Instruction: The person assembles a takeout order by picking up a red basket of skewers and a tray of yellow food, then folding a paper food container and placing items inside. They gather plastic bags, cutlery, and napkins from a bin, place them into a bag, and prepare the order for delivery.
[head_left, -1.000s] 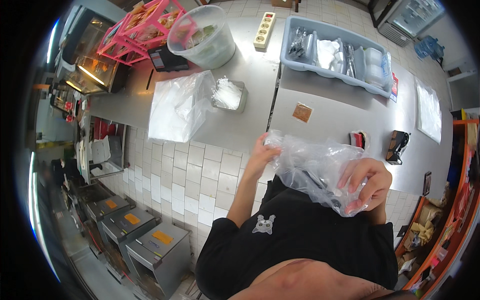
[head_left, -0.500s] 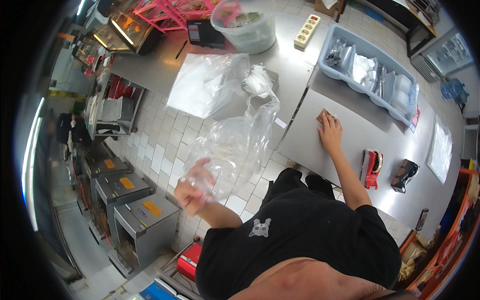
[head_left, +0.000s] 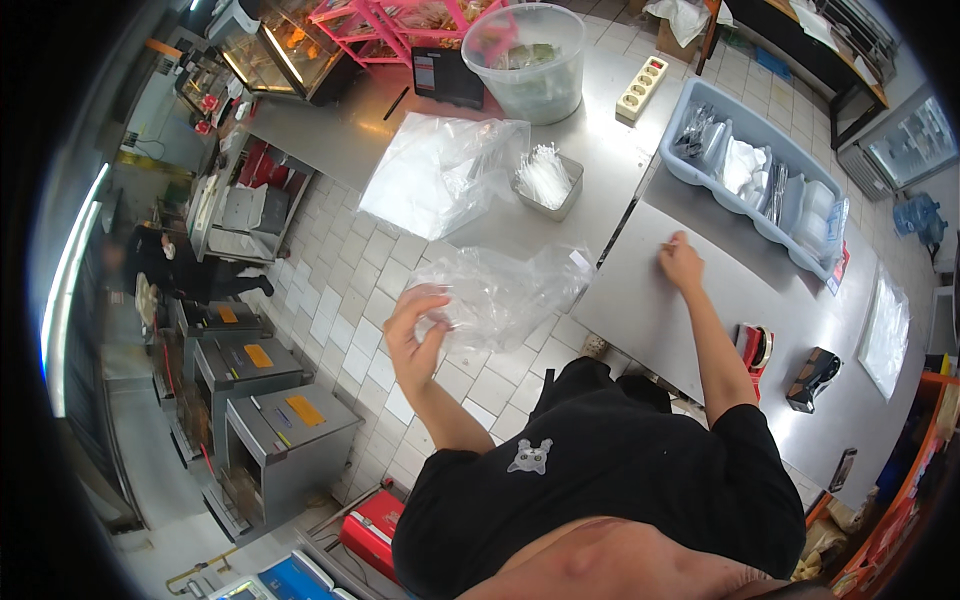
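My left hand (head_left: pixel 415 330) is raised off the tabletop (head_left: pixel 640 300) over the tiled floor (head_left: pixel 330 290), and its fingers (head_left: pixel 432 298) are curled narrow around one end of a crumpled clear plastic bag (head_left: pixel 500 290); the bag stretches away from those fingers toward the tabletop edge, hanging loose in the air. My right hand (head_left: pixel 682 264) is well apart from it, lying low on the bare steel, fingers (head_left: pixel 668 245) drawn close together with the tips touching the surface; I cannot tell whether they pinch anything. Beyond the bag, farther from my left fingers, a flat stack of clear plastic bags (head_left: pixel 435 175) lies on the tabletop, and just beside it stands a small square steel tray (head_left: pixel 553 195) filled with clear plastic pieces. Farther still sits a round clear tub (head_left: pixel 520 65) with something green inside, and near it a white power strip (head_left: pixel 641 88). Past my right fingers is a long grey-blue bin (head_left: pixel 700 105) divided into compartments holding wrapped items. Nearer my right elbow lie a red tape dispenser (head_left: pixel 752 347) and a dark handheld device (head_left: pixel 812 378).
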